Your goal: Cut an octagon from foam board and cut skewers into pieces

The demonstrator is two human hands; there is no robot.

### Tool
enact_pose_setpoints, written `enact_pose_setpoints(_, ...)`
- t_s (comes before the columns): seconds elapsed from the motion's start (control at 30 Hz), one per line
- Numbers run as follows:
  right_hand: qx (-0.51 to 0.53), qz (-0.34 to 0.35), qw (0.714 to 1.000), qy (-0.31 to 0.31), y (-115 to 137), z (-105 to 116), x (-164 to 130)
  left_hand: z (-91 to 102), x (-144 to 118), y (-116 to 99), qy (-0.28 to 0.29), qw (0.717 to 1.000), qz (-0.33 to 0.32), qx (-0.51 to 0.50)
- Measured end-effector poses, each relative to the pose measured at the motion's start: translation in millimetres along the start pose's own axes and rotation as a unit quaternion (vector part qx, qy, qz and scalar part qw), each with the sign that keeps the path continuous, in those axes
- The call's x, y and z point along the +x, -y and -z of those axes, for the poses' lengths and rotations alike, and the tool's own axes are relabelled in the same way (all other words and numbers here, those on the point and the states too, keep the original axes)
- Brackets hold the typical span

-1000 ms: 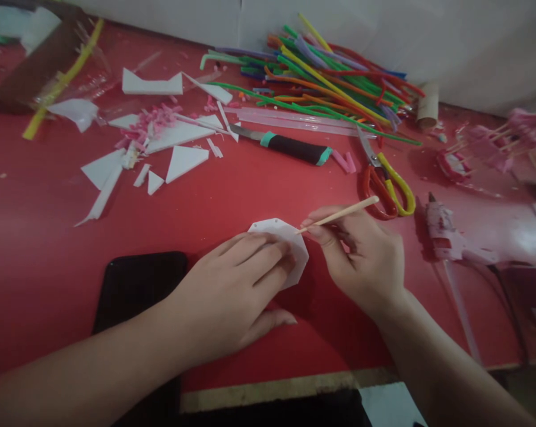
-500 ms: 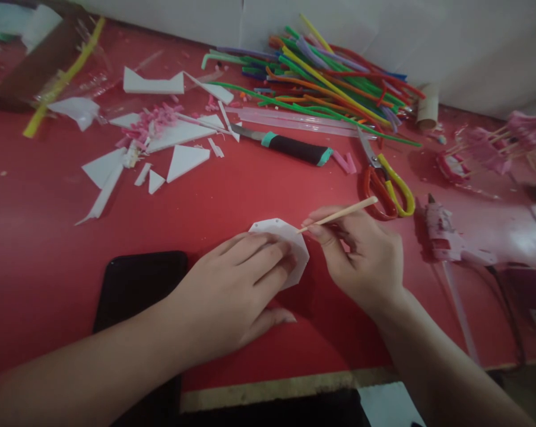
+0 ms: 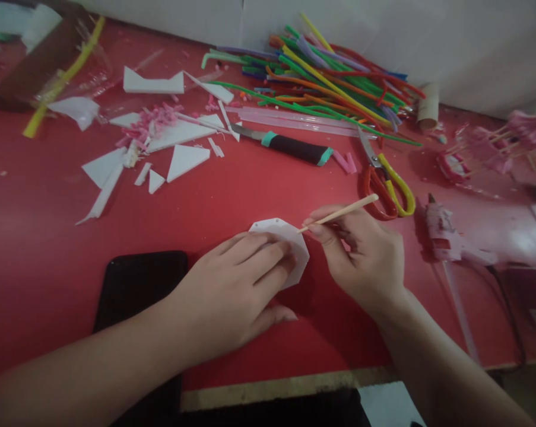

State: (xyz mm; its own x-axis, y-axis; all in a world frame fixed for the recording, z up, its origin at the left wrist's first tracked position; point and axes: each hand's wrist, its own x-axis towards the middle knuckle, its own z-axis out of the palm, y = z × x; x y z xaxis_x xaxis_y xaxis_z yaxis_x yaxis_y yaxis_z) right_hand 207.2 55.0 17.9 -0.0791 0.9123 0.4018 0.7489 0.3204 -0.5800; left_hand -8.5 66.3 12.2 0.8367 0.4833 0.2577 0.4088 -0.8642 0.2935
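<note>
A white many-sided foam piece (image 3: 301, 255) lies on the red table, with small holes near its upper edge. My left hand (image 3: 245, 273) rests over it, fingers laid across its face and thumb stretched apart on the table side. Between thumb and fingers, my right hand (image 3: 365, 255) pinches a thin wooden stick (image 3: 345, 210). The stick slants down to the left, its lower tip at the foam piece's upper right edge. Whether the tip has gone into the foam I cannot tell. Part of the piece is hidden under my left fingers.
A black phone (image 3: 138, 284) lies under my left forearm. Beyond my hands are a knife (image 3: 297, 148), scissors (image 3: 378, 172), foam scraps (image 3: 187, 161) and a pile of pipe cleaners (image 3: 334, 77). A glue gun (image 3: 446, 231) with its cord lies at right, below pink paper-like pieces on sticks (image 3: 485, 148).
The stick's upper end has shifted up very slightly in my right hand. My left hand and the foam piece stay practically where they were.
</note>
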Motion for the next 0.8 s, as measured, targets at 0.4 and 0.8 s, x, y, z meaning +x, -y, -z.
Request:
enact_pose_setpoints(0.4,-0.010,-0.001,1.000,0.000,1.7,1.0,1.1,0.8,1.6,0.6,-0.008,1.000,-0.004,0.009)
enact_pose_setpoints(0.8,-0.005,0.006,1.000,0.003,4.0,1.4,2.1,2.4,1.6,-0.4,0.003,1.000,0.003,0.009)
